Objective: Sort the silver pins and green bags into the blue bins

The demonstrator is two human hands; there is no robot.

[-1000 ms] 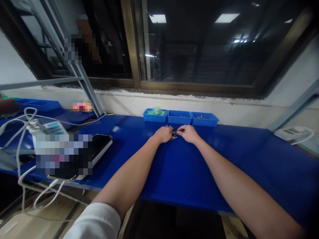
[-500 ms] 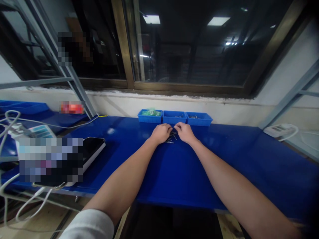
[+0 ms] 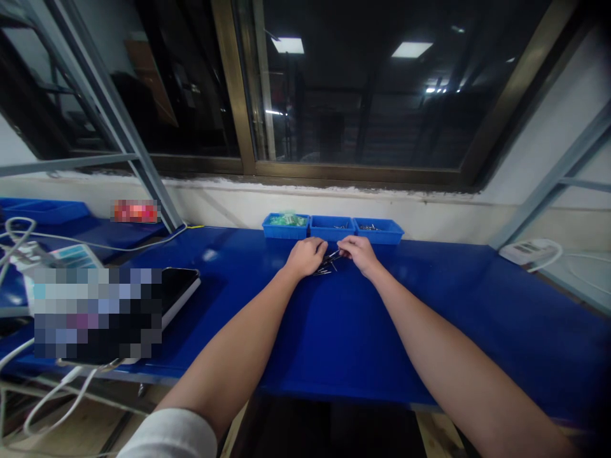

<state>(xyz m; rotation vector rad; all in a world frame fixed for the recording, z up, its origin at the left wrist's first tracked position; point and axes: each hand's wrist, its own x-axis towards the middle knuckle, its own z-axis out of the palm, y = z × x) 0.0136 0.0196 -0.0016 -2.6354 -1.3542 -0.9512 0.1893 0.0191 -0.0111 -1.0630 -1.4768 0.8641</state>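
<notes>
Forearms (image 3: 238, 337) stretched forward, right hand (image 3: 358, 252) pinching thin rod (image 3: 331, 257), left hand (image 3: 307, 256) curled, grip unclear

That glossy blue table (image 3: 344, 337) over there has three small blue bins (image 3: 333, 235) standing side by side along its back edge, a loose scatter of thin metal pieces (image 3: 323, 272) lying just in front of them, and a black-screened, white-sided device (image 3: 179, 280) near its left end.
</notes>
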